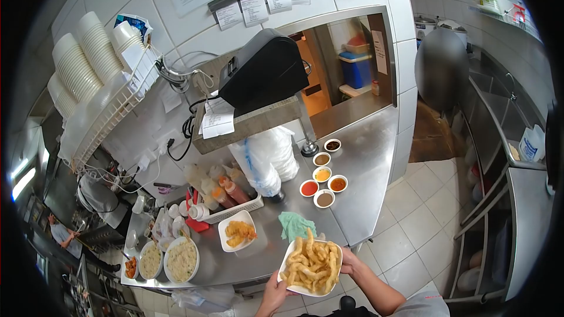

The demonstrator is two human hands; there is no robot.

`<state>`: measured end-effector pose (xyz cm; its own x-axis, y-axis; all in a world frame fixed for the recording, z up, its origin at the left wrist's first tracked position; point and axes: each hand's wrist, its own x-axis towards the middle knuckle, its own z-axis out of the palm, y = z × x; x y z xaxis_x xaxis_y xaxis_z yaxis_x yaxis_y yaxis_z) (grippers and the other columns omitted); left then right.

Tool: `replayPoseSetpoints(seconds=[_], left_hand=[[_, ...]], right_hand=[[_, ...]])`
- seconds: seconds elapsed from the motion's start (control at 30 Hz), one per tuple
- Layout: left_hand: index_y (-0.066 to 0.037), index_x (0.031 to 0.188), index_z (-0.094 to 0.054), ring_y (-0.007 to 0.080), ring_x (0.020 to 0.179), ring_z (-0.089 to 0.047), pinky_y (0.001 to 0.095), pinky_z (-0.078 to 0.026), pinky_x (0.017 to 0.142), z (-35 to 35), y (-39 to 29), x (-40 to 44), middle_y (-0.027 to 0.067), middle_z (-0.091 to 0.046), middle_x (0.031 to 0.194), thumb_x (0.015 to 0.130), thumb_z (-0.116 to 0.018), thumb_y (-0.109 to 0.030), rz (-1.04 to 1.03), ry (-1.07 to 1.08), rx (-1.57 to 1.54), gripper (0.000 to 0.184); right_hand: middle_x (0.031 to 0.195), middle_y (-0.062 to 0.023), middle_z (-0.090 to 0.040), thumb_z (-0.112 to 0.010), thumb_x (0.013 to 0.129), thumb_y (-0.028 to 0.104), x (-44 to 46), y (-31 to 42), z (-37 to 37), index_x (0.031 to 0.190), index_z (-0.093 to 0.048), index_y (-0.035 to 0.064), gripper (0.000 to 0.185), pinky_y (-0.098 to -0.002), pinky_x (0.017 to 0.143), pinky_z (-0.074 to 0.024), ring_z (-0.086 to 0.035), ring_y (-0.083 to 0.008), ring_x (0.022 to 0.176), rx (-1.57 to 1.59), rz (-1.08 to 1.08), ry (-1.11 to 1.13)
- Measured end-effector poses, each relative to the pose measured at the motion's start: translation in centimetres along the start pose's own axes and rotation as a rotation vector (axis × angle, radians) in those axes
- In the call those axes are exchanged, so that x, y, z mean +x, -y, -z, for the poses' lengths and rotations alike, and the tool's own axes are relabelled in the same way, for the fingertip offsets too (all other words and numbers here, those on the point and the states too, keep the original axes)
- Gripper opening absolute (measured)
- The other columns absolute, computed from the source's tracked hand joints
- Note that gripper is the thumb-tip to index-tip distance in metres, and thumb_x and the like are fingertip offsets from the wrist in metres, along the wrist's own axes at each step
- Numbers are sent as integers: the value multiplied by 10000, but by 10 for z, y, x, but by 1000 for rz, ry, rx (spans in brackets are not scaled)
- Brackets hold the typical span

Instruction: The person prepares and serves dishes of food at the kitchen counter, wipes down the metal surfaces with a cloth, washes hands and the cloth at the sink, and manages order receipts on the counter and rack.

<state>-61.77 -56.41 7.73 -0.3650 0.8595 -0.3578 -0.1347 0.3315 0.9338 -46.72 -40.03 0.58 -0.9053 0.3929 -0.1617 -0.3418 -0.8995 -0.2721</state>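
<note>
A white square bowl heaped with fries is held between my two hands, near the counter's front edge. My left hand grips its lower left side, and my right hand grips its right side. Just behind the bowl lies a crumpled green cloth. To the left, a second white bowl with fried pieces rests on the steel counter. Several small sauce cups are grouped further back.
Bowls of rice stand at the left, beside a basket of sauce bottles. White plastic bags sit under a shelf with a black printer. A blurred person is at the back right.
</note>
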Motion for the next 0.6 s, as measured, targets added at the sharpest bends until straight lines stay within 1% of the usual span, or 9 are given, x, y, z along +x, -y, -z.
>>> replayPoseSetpoints(seconds=[0.03, 0.07, 0.17, 0.3, 0.4, 0.5, 0.6], left_hand=[[22, 1238, -294, 254, 888, -580, 373, -538, 686, 0, -1, 0, 171, -488, 1099, 813, -299, 16, 15, 14, 3, 424], [20, 1241, -293, 249, 893, -579, 370, -537, 691, -1, -1, 0, 166, -491, 1102, 815, -301, 15, 30, 27, 6, 426], [11, 1243, -308, 250, 881, -579, 364, -534, 680, -1, 4, 5, 162, -500, 1091, 828, -323, -1, 43, 72, -40, 416], [-3, 1250, -312, 239, 871, -582, 359, -533, 674, -5, 3, 7, 152, -505, 1087, 833, -330, -7, 64, 119, -100, 418], [-11, 1257, -310, 229, 866, -584, 349, -532, 678, -7, -1, 5, 147, -506, 1088, 833, -325, -5, 63, 128, -71, 424], [-16, 1258, -312, 225, 860, -585, 339, -533, 669, -4, 6, 9, 145, -509, 1083, 834, -318, -4, 68, 85, -73, 425], [-7, 1244, -321, 228, 864, -585, 340, -537, 660, -1, 8, 11, 148, -508, 1082, 834, -307, -1, 21, 39, -50, 410]], right_hand=[[1098, -141, -543, -406, 895, 225, -1, 0, 4, 1131, -472, -15, 343, -325, 842, -468, -564, -220, 956, 82, -54, 123], [1124, -147, -528, -417, 891, 204, 8, -3, 23, 1152, -456, -15, 343, -324, 849, -466, -554, -231, 979, 151, -91, 257], [1125, -147, -528, -418, 890, 202, 20, -14, 30, 1152, -456, -14, 341, -323, 848, -467, -554, -230, 980, 229, -85, 369], [1125, -146, -528, -419, 890, 199, 23, -26, 16, 1151, -457, -13, 339, -322, 847, -468, -553, -229, 982, 282, -43, 394], [1126, -145, -527, -420, 890, 196, 25, -35, 8, 1151, -458, -13, 337, -321, 846, -468, -552, -228, 984, 309, -31, 400], [1126, -145, -527, -421, 890, 194, 25, -41, 4, 1151, -458, -12, 335, -320, 845, -469, -552, -227, 985, 324, -24, 400], [1127, -145, -527, -422, 889, 192, 27, -48, 0, 1151, -459, -11, 333, -319, 844, -470, -551, -227, 986, 334, -30, 399]])
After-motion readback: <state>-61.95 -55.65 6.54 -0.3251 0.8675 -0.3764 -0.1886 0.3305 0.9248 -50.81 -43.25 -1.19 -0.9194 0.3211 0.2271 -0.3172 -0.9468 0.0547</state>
